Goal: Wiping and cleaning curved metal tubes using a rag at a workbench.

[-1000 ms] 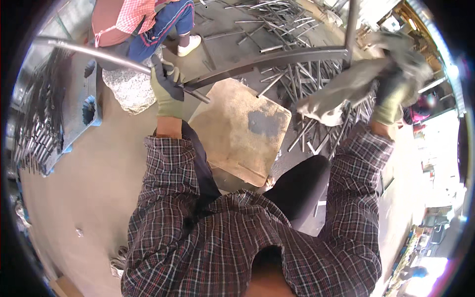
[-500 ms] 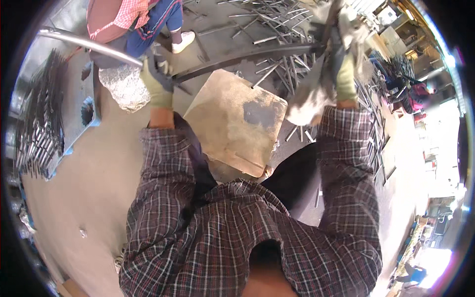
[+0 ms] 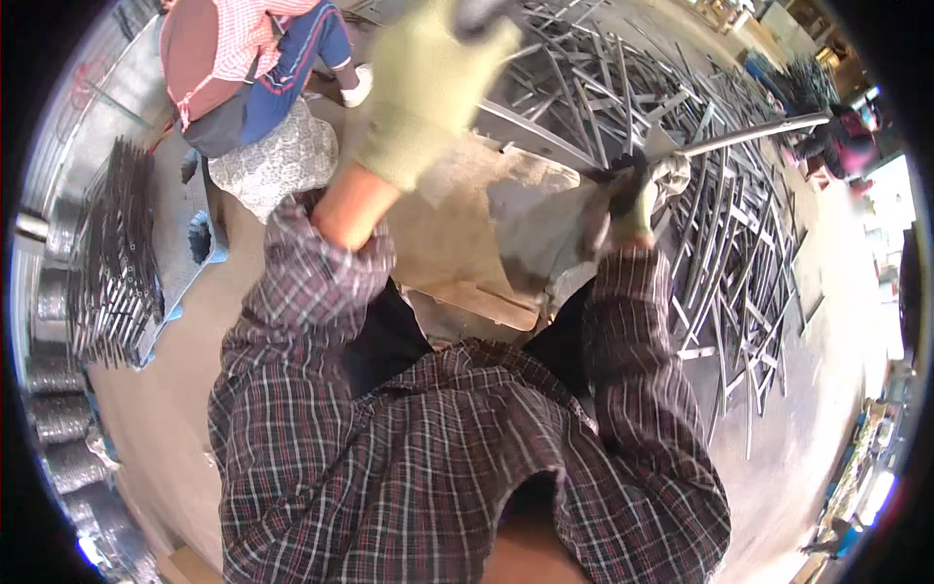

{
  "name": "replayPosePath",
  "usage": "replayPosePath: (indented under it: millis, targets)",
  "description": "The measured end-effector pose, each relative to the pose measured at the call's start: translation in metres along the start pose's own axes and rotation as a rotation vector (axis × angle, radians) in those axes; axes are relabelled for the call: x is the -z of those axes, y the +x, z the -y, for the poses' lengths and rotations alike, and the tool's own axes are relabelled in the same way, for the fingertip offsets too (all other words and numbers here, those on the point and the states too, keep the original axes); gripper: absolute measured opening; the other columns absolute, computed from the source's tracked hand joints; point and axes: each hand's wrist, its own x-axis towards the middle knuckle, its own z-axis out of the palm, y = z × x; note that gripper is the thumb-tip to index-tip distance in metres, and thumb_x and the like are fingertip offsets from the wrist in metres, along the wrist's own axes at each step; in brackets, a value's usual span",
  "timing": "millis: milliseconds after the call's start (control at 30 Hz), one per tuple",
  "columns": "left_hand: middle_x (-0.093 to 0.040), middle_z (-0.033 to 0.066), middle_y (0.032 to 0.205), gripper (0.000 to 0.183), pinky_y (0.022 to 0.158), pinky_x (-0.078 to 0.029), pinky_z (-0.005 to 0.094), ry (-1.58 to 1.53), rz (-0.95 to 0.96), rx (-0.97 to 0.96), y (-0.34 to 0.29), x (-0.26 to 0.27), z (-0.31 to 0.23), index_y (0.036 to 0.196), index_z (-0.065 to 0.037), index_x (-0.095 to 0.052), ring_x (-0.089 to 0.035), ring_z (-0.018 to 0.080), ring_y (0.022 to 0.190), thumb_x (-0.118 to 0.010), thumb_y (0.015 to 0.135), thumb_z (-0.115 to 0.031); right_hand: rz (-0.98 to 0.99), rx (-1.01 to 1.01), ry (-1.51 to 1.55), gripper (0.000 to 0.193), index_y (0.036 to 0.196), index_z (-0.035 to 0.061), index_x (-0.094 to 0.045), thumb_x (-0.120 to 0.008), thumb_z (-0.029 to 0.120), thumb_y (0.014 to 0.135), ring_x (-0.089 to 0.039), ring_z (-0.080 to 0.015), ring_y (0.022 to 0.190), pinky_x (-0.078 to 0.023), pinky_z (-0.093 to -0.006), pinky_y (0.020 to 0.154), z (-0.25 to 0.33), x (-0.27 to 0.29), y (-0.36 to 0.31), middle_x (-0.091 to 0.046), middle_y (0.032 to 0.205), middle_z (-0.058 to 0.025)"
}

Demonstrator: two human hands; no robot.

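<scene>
My right hand [image 3: 634, 200], in a pale glove with dark fingers, is closed round a long metal bar [image 3: 754, 134]. A grey cloth [image 3: 555, 234] is bunched at the same grip and hangs over a tan square board [image 3: 438, 229] in front of my knees. One end of the bar points out to the right. Its other part runs left and passes behind my left hand [image 3: 433, 92]. That hand is raised close to the camera, smeared by motion, and its dark fingertips are cut off by the upper edge, so what it holds cannot be made out.
Many loose metal bars [image 3: 720, 243] lie heaped on the floor at the right. Dark bars [image 3: 117, 273] are stacked at the left beside a blue-grey metal frame [image 3: 185, 219]. A person in a checked top [image 3: 243, 44] sits at the upper left on a pale wrapped seat [image 3: 282, 161].
My left hand has risen toward the camera and moved right. My right hand has come lower and nearer, with the cloth. The bar now slants out to the right.
</scene>
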Motion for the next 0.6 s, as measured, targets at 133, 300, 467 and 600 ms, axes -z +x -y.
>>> replayPosePath:
  millis: [133, 300, 467, 600]
  targets:
    - [-0.065, 0.0174, 0.077, 0.03, 0.064, -0.048, 0.0338, 0.026, -0.086, 0.252, 0.017, -0.005, 0.052, 0.101, 0.003, -0.064, -0.063, 0.0182, 0.069, -0.068, 0.08, -0.017, 0.026, 0.012, -0.146, 0.025, 0.097, 0.0048, -0.062, -0.052, 0.028, 0.098, -0.052, -0.0119, 0.061, -0.045, -0.0251, 0.052, 0.032, -0.005, -0.028, -0.054, 0.072, -0.0004]
    - [-0.062, 0.0119, 0.067, 0.031, 0.061, -0.045, 0.0344, -0.204, -0.111, 0.306, -0.046, -0.02, 0.114, 0.09, 0.004, -0.064, -0.055, 0.0169, 0.061, -0.068, 0.082, -0.026, -0.109, 0.088, 0.068, 0.021, 0.088, 0.0053, -0.059, -0.059, 0.026, 0.094, -0.055, -0.017, 0.067, -0.048, -0.0298, 0.064, 0.054, 0.022, -0.005, -0.056, 0.075, -0.0034]
    - [-0.064, 0.0047, 0.098, 0.029, 0.064, -0.049, 0.0299, -0.801, -0.337, 1.003, -0.129, -0.053, 0.215, 0.108, -0.002, -0.062, -0.061, 0.0169, 0.078, -0.061, 0.09, -0.025, -0.196, -0.1, -0.28, 0.016, 0.093, 0.0069, -0.057, -0.058, 0.023, 0.095, -0.051, -0.013, 0.068, -0.046, -0.0262, 0.065, 0.08, -0.028, -0.06, -0.052, 0.076, -0.0008]
    - [-0.064, 0.0129, 0.102, 0.027, 0.073, -0.051, 0.0419, -0.097, 0.18, 0.964, -0.255, -0.047, 0.32, 0.112, -0.006, -0.059, -0.064, 0.0261, 0.087, -0.058, 0.09, -0.021, 0.552, -0.262, 0.346, 0.013, 0.102, 0.0053, -0.055, -0.048, 0.016, 0.098, -0.055, -0.0097, 0.081, -0.044, -0.0217, 0.066, -0.003, 0.005, -0.023, -0.056, 0.092, -0.0028]
